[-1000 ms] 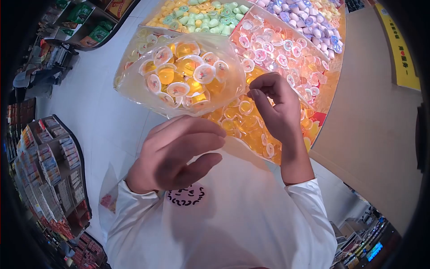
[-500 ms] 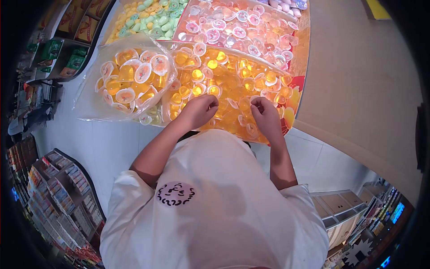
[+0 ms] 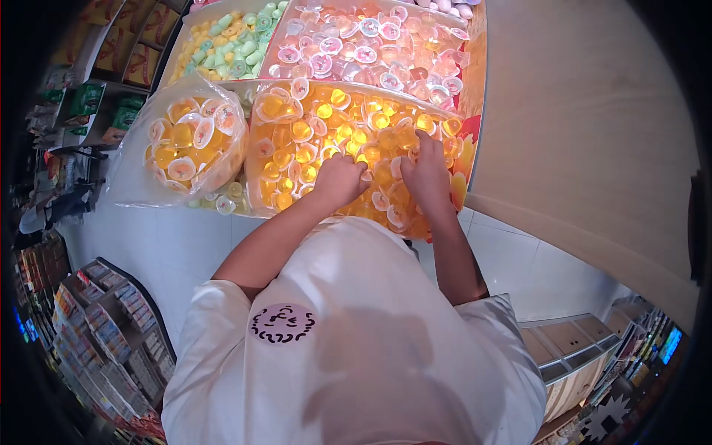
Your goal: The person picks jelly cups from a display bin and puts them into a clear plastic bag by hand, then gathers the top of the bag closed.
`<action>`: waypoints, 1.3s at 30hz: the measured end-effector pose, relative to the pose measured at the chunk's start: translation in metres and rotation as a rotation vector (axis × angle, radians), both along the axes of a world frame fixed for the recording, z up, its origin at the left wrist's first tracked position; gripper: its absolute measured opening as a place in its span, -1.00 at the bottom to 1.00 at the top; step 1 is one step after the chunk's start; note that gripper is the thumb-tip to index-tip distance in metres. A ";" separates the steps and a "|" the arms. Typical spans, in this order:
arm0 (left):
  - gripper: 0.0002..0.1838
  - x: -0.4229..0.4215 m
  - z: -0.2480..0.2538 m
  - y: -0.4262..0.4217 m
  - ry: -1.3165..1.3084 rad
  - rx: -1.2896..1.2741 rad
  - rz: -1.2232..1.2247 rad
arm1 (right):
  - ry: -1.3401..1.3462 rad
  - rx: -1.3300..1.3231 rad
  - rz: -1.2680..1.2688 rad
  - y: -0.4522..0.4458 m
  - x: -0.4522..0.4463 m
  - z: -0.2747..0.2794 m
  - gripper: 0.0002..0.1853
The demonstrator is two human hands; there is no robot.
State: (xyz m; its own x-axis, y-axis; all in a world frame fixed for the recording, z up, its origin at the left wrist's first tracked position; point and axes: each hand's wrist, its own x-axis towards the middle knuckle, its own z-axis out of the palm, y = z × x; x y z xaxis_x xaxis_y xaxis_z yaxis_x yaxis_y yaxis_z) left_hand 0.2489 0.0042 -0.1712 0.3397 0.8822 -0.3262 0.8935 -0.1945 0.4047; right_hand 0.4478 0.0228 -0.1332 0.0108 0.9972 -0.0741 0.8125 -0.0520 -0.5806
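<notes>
Orange jelly cups (image 3: 300, 132) with pale printed lids fill the bin in front of me. Over the middle of this heap is my left hand (image 3: 341, 180), fingers curled in; whatever they may hold is hidden. To its right, my right hand (image 3: 427, 172) reaches in among the cups, fingers stretched forward and thumb apart, with no cup visibly gripped. A clear plastic bag (image 3: 122, 174) bulging with more orange jelly cups rests to the left of the bin, apart from both hands.
Behind lie a bin of pink jelly cups (image 3: 352, 63) and one of green and yellow cups (image 3: 245, 55). A tan board or panel (image 3: 586, 141) stands along the right. Store shelves (image 3: 111, 326) are at the lower left, cabinets (image 3: 567, 345) at the lower right.
The view has shifted, so the bins and bag appear further left. My right hand has moved forward into the cups and its curled fingers have straightened. My left hand stays curled over the heap.
</notes>
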 end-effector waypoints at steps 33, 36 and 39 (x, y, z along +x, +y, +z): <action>-0.46 -0.079 0.090 -0.055 -0.926 -0.106 0.630 | 0.129 0.049 -0.005 0.022 -0.015 0.039 -0.81; -0.44 -0.086 0.114 -0.054 -0.945 -0.151 0.600 | 0.343 0.126 0.070 -0.001 -0.039 0.079 -0.80; -0.42 -0.094 0.141 -0.051 -1.012 -0.221 0.583 | 0.285 0.509 0.482 -0.010 -0.055 0.097 -0.72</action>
State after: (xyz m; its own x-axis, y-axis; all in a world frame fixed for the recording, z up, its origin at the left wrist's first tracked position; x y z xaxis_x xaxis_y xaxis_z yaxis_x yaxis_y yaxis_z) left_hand 0.1546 -0.0463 -0.0298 0.0966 0.9476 -0.3046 0.0792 0.2978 0.9513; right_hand 0.3930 0.0125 -0.0363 -0.3856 0.7986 0.4621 0.4925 0.6017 -0.6288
